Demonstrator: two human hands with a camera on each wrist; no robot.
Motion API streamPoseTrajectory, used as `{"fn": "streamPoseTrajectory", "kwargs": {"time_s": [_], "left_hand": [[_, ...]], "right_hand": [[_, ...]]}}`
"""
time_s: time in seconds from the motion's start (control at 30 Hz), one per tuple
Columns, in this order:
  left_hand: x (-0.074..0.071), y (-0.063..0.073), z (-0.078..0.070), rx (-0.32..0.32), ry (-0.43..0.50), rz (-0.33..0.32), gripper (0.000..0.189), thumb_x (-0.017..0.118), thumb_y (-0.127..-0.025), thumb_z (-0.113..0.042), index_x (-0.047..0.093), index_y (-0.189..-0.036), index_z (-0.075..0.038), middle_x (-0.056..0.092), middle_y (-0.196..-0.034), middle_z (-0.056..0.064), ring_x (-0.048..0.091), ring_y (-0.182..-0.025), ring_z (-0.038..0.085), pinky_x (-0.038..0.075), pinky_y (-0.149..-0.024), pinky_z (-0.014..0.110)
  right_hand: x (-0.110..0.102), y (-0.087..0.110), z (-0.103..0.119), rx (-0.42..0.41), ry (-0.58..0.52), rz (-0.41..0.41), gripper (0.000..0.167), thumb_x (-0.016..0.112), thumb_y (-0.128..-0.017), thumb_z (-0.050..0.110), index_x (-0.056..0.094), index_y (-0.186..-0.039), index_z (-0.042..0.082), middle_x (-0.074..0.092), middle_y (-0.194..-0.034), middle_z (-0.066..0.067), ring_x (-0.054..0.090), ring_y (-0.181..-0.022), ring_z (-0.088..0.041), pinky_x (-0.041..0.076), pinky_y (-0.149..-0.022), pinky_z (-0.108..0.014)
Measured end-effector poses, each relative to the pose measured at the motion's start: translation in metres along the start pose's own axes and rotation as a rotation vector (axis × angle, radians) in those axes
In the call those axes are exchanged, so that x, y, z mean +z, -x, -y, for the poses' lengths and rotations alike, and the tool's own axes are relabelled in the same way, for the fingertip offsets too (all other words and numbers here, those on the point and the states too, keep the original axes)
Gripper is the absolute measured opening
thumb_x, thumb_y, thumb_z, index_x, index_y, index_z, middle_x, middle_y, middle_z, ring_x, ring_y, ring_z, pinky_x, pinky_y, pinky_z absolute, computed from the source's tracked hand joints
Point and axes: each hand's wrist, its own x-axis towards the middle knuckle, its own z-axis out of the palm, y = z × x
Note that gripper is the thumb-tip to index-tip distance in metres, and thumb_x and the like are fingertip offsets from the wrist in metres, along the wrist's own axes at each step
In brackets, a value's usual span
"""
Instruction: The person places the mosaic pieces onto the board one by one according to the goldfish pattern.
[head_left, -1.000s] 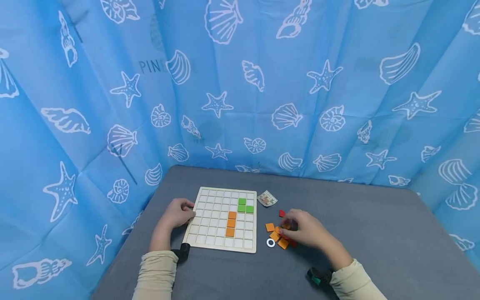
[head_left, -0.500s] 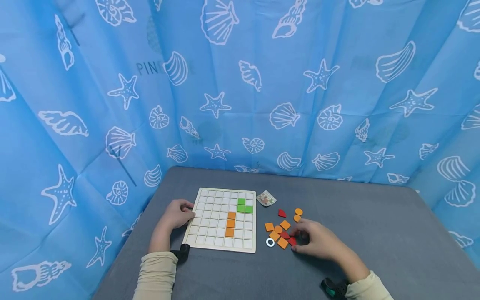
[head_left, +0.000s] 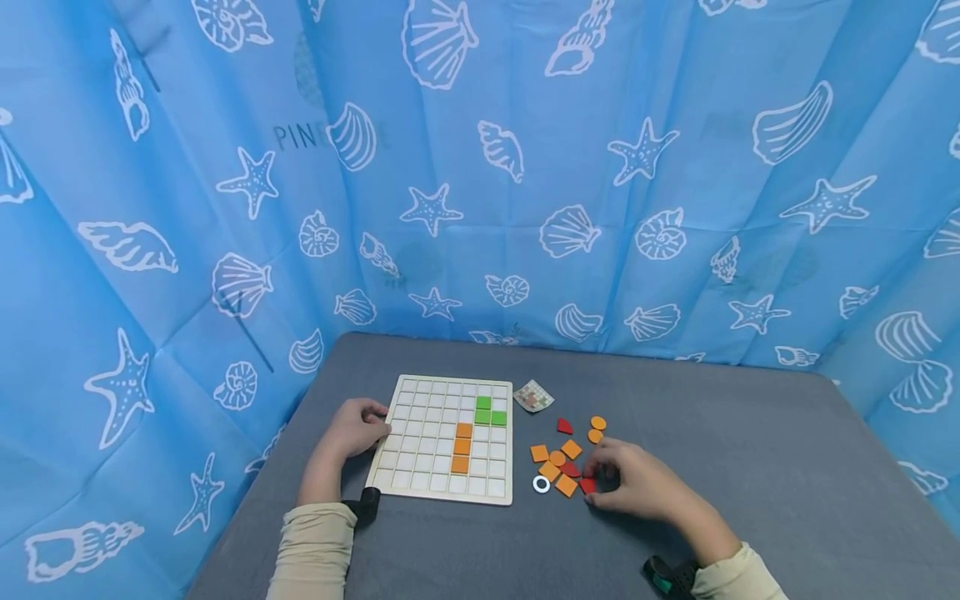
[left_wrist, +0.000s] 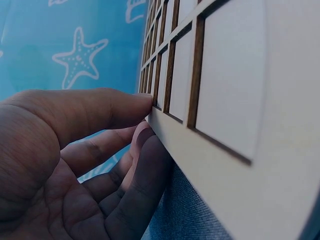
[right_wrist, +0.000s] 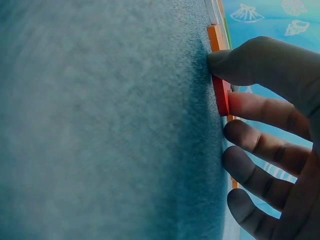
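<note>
At the left of the table, my left hand (head_left: 358,427) pinches the edge of a white grid board (head_left: 420,433), thumb on top and fingers at its underside in the left wrist view. Three orange square tiles (head_left: 461,447) and three green square tiles (head_left: 482,417) sit in the board's cells. To the right of the board, my right hand (head_left: 633,479) has thumb and index finger on a red tile (head_left: 588,486) at the near right edge of a loose pile. The right wrist view shows this red tile (right_wrist: 221,97) lying low at the cloth, between thumb and index finger.
Orange square tiles (head_left: 540,453), round orange tiles (head_left: 597,423), another red piece (head_left: 565,426) and a white ring (head_left: 541,484) lie between board and right hand. A small patterned card (head_left: 534,396) lies at the board's far right corner. A blue shell-print curtain (head_left: 480,167) surrounds the grey table (head_left: 720,433).
My right hand has drawn back to the right from over the pile, uncovering several tiles, and now has the red tile at its fingertips. My left hand stays on the board.
</note>
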Motion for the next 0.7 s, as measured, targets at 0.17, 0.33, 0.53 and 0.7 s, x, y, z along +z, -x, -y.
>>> {"fn": "streamPoseTrajectory", "kwargs": {"time_s": [0.17, 0.33, 0.53, 0.7], "left_hand": [[-0.001, 0.001, 0.000, 0.000, 0.000, 0.006, 0.034, 0.071, -0.095, -0.008, 0.069, -0.126, 0.005, 0.069, -0.094, 0.015, 0.067, -0.075, 0.022, 0.055, -0.066, 0.038], [0.000, 0.001, 0.001, 0.003, 0.003, 0.009, 0.034, 0.071, -0.095, -0.008, 0.068, -0.127, 0.005, 0.070, -0.095, 0.016, 0.067, -0.076, 0.022, 0.056, -0.067, 0.039], [0.001, -0.002, 0.002, -0.004, -0.001, 0.002, 0.034, 0.072, -0.095, -0.009, 0.068, -0.127, 0.004, 0.070, -0.095, 0.015, 0.067, -0.076, 0.022, 0.056, -0.067, 0.038], [0.002, -0.003, 0.001, -0.007, -0.004, -0.011, 0.034, 0.073, -0.094, -0.009, 0.069, -0.125, 0.004, 0.069, -0.092, 0.014, 0.067, -0.075, 0.022, 0.055, -0.065, 0.035]], "right_hand": [[0.000, 0.000, 0.000, 0.003, 0.001, 0.005, 0.023, 0.090, -0.084, 0.034, 0.072, -0.094, 0.022, 0.061, -0.089, 0.008, 0.054, -0.077, -0.005, 0.045, -0.065, -0.025], [0.001, 0.001, -0.001, -0.018, -0.002, -0.009, 0.023, 0.089, -0.085, 0.034, 0.072, -0.093, 0.022, 0.061, -0.086, 0.008, 0.054, -0.075, -0.004, 0.046, -0.064, -0.024], [0.002, -0.001, 0.002, -0.030, 0.000, -0.036, 0.021, 0.089, -0.086, 0.033, 0.073, -0.095, 0.022, 0.064, -0.085, 0.010, 0.056, -0.074, -0.003, 0.048, -0.064, -0.024], [0.005, -0.008, 0.012, -0.055, 0.012, -0.068, 0.022, 0.089, -0.085, 0.032, 0.075, -0.098, 0.023, 0.066, -0.087, 0.010, 0.057, -0.074, -0.006, 0.048, -0.064, -0.024]]}}
